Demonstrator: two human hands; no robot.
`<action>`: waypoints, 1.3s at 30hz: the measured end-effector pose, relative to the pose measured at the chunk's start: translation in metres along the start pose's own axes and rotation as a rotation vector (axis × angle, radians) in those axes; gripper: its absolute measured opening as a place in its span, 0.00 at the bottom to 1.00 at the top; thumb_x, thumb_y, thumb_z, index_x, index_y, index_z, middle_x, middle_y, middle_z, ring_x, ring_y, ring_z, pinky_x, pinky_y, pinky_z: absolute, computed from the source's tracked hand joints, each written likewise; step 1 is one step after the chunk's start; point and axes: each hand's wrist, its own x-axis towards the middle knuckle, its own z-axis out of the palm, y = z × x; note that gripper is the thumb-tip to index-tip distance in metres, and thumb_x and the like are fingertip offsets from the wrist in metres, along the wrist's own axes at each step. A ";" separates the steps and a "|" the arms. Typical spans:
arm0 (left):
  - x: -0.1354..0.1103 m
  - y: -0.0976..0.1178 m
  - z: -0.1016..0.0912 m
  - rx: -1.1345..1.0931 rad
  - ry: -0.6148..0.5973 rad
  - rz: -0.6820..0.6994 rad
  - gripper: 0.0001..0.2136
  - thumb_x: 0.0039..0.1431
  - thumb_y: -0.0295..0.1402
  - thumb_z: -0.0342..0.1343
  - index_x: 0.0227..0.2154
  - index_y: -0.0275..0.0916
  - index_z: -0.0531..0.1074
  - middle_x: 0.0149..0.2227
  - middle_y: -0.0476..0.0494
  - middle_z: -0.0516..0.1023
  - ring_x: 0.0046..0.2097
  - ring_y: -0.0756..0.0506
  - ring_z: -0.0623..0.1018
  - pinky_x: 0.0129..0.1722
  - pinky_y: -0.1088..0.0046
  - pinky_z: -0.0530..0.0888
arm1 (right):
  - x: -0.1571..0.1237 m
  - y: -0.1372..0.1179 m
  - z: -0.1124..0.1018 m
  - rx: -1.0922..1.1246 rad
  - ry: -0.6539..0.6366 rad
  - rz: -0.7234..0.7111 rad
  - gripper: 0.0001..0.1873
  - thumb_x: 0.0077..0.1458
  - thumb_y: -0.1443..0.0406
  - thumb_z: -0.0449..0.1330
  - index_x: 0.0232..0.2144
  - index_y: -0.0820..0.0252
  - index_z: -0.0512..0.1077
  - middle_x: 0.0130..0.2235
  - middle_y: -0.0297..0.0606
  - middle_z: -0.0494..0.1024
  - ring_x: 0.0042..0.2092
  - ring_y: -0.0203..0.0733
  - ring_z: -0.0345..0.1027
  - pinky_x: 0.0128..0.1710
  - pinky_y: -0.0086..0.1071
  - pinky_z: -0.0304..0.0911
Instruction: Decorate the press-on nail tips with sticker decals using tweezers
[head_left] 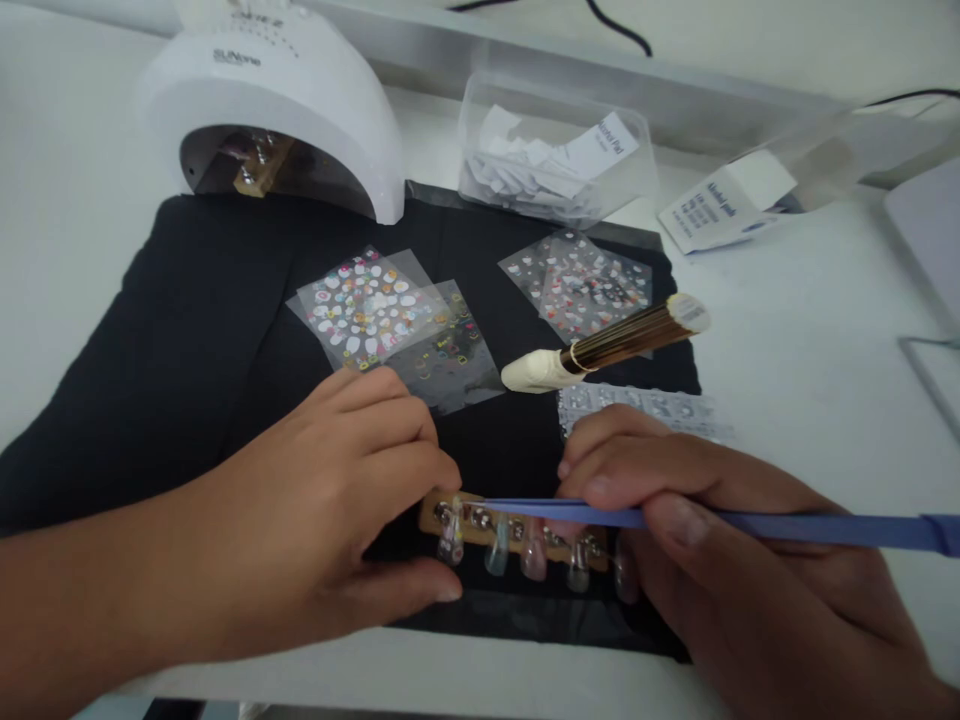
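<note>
Right grip (720, 560): closed, thumb and forefinger pinching the blue tweezers (780, 524) partway along their length. The handle end runs out to the right of this grip. The tips point left and lie over the wooden strip (480, 520). Too fine to tell whether the tips carry anything. Left grip (330, 520): fingers curled, fingertips touching the strip's near end, thumb (420, 590) lying just below it. I cannot tell whether this is a true pinch or only a steadying touch. The strip sits between the two grips and holds a row of clear nail tips (534, 560) that hang toward me. It rests on the black mat (187, 350). Just beyond the right grip lies a silver patterned sheet (660, 408), and a little further a gold-handled brush (600, 350) with a cream cap. Beyond the left grip are overlapping sticker sheets (375, 310), with more stickers (585, 285) beyond the brush. Well beyond the left grip stands a white nail lamp (277, 100). A clear box of pads (555, 150) and a white carton (720, 205) stand well beyond the right grip, on the counter (810, 350).
</note>
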 end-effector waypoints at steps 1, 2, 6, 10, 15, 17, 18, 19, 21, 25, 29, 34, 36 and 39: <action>0.000 0.000 0.000 -0.002 0.001 0.000 0.07 0.57 0.33 0.66 0.36 0.39 0.76 0.35 0.46 0.76 0.40 0.42 0.72 0.40 0.63 0.68 | 0.000 0.000 0.000 0.003 0.005 0.003 0.08 0.61 0.61 0.61 0.35 0.47 0.81 0.28 0.38 0.77 0.34 0.44 0.70 0.28 0.35 0.66; 0.000 0.000 -0.001 -0.002 -0.001 -0.001 0.07 0.57 0.33 0.66 0.36 0.39 0.76 0.35 0.46 0.76 0.40 0.42 0.72 0.40 0.63 0.68 | 0.000 0.000 0.000 0.004 0.003 -0.001 0.08 0.61 0.61 0.61 0.35 0.47 0.81 0.28 0.38 0.77 0.34 0.44 0.70 0.28 0.35 0.66; -0.001 -0.001 0.000 0.008 -0.008 0.005 0.06 0.58 0.33 0.65 0.36 0.39 0.76 0.35 0.47 0.75 0.39 0.43 0.71 0.40 0.62 0.67 | 0.002 0.000 0.000 0.004 -0.064 -0.033 0.08 0.62 0.61 0.60 0.37 0.46 0.81 0.26 0.36 0.79 0.33 0.44 0.70 0.28 0.34 0.67; -0.001 -0.001 0.001 0.017 -0.009 0.007 0.07 0.58 0.34 0.65 0.37 0.39 0.75 0.35 0.46 0.76 0.40 0.43 0.71 0.40 0.62 0.67 | 0.003 -0.001 0.001 0.003 -0.046 -0.042 0.09 0.63 0.61 0.60 0.36 0.47 0.82 0.24 0.37 0.79 0.32 0.45 0.71 0.28 0.36 0.67; -0.001 -0.001 0.000 0.011 -0.016 0.004 0.06 0.58 0.33 0.64 0.36 0.40 0.75 0.35 0.46 0.76 0.39 0.43 0.71 0.39 0.63 0.67 | 0.002 -0.002 0.002 0.012 -0.056 -0.040 0.09 0.63 0.62 0.60 0.36 0.47 0.81 0.24 0.37 0.79 0.32 0.45 0.70 0.28 0.36 0.68; -0.001 -0.001 0.000 0.006 -0.016 0.005 0.06 0.59 0.33 0.64 0.36 0.39 0.75 0.35 0.47 0.75 0.39 0.43 0.71 0.40 0.63 0.67 | 0.002 -0.002 0.002 0.008 -0.062 -0.055 0.10 0.63 0.62 0.59 0.37 0.47 0.81 0.24 0.37 0.79 0.32 0.45 0.70 0.28 0.36 0.67; -0.001 -0.001 0.000 0.003 -0.015 0.006 0.06 0.59 0.33 0.64 0.36 0.39 0.75 0.35 0.47 0.75 0.39 0.43 0.71 0.40 0.62 0.67 | 0.002 -0.003 0.002 0.003 -0.058 -0.058 0.10 0.63 0.62 0.59 0.37 0.47 0.81 0.25 0.37 0.79 0.33 0.45 0.70 0.29 0.36 0.67; -0.002 -0.001 0.000 0.001 -0.012 0.006 0.06 0.58 0.33 0.65 0.36 0.39 0.75 0.35 0.47 0.75 0.40 0.43 0.71 0.40 0.62 0.67 | 0.002 -0.003 0.002 -0.002 -0.060 -0.063 0.10 0.63 0.62 0.59 0.37 0.47 0.81 0.25 0.37 0.79 0.33 0.45 0.70 0.29 0.36 0.67; -0.002 -0.001 0.000 -0.003 -0.010 0.006 0.06 0.58 0.33 0.65 0.36 0.39 0.75 0.35 0.47 0.75 0.40 0.43 0.71 0.40 0.62 0.67 | 0.003 -0.002 0.001 -0.007 -0.048 -0.054 0.09 0.63 0.62 0.60 0.36 0.48 0.81 0.25 0.38 0.78 0.33 0.45 0.70 0.29 0.36 0.67; -0.002 -0.001 0.000 -0.004 -0.016 -0.001 0.06 0.58 0.33 0.65 0.36 0.40 0.75 0.35 0.47 0.75 0.39 0.43 0.71 0.40 0.63 0.66 | 0.004 -0.001 0.001 0.006 -0.056 -0.047 0.08 0.62 0.61 0.60 0.36 0.48 0.81 0.25 0.38 0.79 0.34 0.45 0.70 0.29 0.36 0.66; -0.002 -0.001 0.000 -0.005 -0.018 0.003 0.06 0.58 0.34 0.65 0.36 0.39 0.75 0.35 0.47 0.75 0.39 0.43 0.71 0.40 0.62 0.66 | 0.003 -0.002 0.002 -0.001 -0.044 -0.033 0.08 0.62 0.62 0.60 0.35 0.48 0.81 0.26 0.38 0.79 0.34 0.45 0.70 0.29 0.36 0.67; -0.001 -0.001 0.000 -0.006 -0.012 0.001 0.06 0.59 0.33 0.65 0.37 0.40 0.75 0.36 0.47 0.75 0.41 0.43 0.71 0.41 0.62 0.66 | 0.002 -0.003 0.002 -0.018 -0.062 -0.056 0.09 0.63 0.63 0.59 0.37 0.48 0.81 0.26 0.36 0.80 0.35 0.44 0.70 0.31 0.35 0.67; -0.002 0.000 0.000 0.001 -0.005 -0.002 0.07 0.58 0.34 0.65 0.38 0.39 0.75 0.36 0.47 0.75 0.41 0.42 0.71 0.41 0.62 0.67 | 0.001 -0.002 0.002 -0.021 -0.069 -0.057 0.09 0.63 0.62 0.59 0.38 0.47 0.81 0.26 0.36 0.80 0.35 0.44 0.70 0.31 0.35 0.66; -0.003 0.000 0.000 0.015 0.007 0.006 0.08 0.58 0.34 0.65 0.38 0.39 0.74 0.36 0.47 0.75 0.41 0.42 0.71 0.41 0.62 0.67 | 0.002 0.000 0.002 -0.002 -0.073 -0.052 0.09 0.64 0.61 0.59 0.38 0.45 0.81 0.26 0.35 0.80 0.35 0.44 0.69 0.33 0.35 0.66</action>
